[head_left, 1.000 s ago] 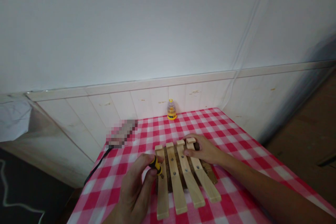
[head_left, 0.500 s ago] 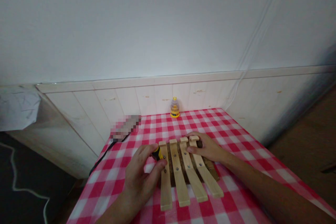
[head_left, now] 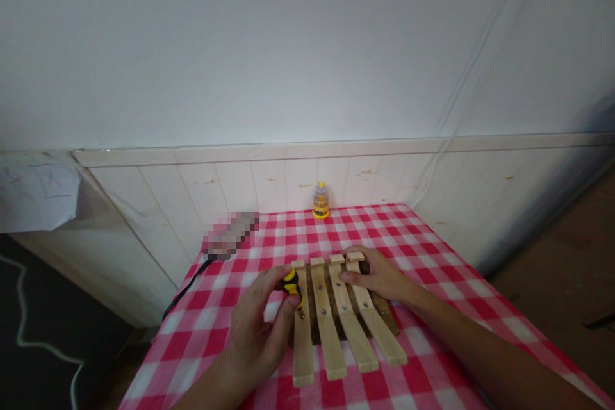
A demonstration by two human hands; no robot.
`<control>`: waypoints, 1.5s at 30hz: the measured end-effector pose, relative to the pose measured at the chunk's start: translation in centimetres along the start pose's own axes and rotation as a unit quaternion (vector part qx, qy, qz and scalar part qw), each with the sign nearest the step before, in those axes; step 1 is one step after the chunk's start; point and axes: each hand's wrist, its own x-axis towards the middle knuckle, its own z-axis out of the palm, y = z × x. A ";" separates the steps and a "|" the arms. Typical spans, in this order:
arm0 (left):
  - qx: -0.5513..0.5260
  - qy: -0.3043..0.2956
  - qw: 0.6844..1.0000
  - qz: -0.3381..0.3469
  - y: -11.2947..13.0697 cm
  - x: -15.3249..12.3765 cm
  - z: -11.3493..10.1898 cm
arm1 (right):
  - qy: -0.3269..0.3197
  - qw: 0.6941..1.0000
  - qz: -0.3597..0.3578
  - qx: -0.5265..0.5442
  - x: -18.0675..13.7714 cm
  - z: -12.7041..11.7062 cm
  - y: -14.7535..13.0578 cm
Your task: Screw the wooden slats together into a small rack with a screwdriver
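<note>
My left hand (head_left: 257,320) is closed on a short yellow-and-black screwdriver (head_left: 291,282), with thumb and fingers around its handle. The screwdriver leans over the leftmost pale wooden strip (head_left: 303,352), near its lower screw; its tip is hard to make out. Several such strips with hooked far ends are screwed across a dark, rough wooden board (head_left: 388,314) on the table. At the board's far right, my right hand (head_left: 382,275) grips it, thumb on top against the strips and fingers partly hidden behind the far edge.
A red-and-white checked cloth (head_left: 202,333) covers the table. By the panelled wall (head_left: 230,179) stands a clear container with a yellow base and cap (head_left: 321,202). A blurred-out flat item (head_left: 233,235) with a black cord lies at the back left.
The screwdriver in my left hand has turned more upright, and its yellow handle end now shows. My right hand keeps its grip on the board. The whole view has shifted slightly.
</note>
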 end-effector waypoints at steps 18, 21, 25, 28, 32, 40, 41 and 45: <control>-0.022 0.016 0.999 0.029 0.1 0.8 0.3 | -0.003 1.000 0.008 -0.001 -0.1 -0.1 -0.3; -0.046 0.010 0.999 0.008 -0.1 0.3 0.2 | -0.008 1.000 0.011 0.003 -0.1 -0.2 -0.4; -0.065 -0.005 0.997 -0.029 -0.3 -0.2 0.0 | -0.013 1.000 0.012 0.010 -0.1 -0.2 -0.6; -0.071 -0.005 0.997 -0.039 -0.4 -0.3 -0.1 | -0.012 1.000 0.013 0.012 -0.1 -0.1 -0.7; -0.046 -0.006 0.999 -0.022 -0.4 -0.5 0.0 | -0.009 1.000 0.012 0.010 -0.1 -0.1 -0.8; -0.015 -0.015 0.997 0.076 0.1 0.2 0.4 | 0.005 1.000 0.005 0.002 0.0 -0.1 -0.5; -0.019 -0.020 0.996 0.082 0.2 0.4 0.4 | 0.007 1.000 0.004 0.003 0.0 -0.1 -0.5; -0.038 -0.024 0.995 0.088 0.6 0.8 0.3 | 0.012 1.000 0.004 0.014 0.0 0.0 -0.5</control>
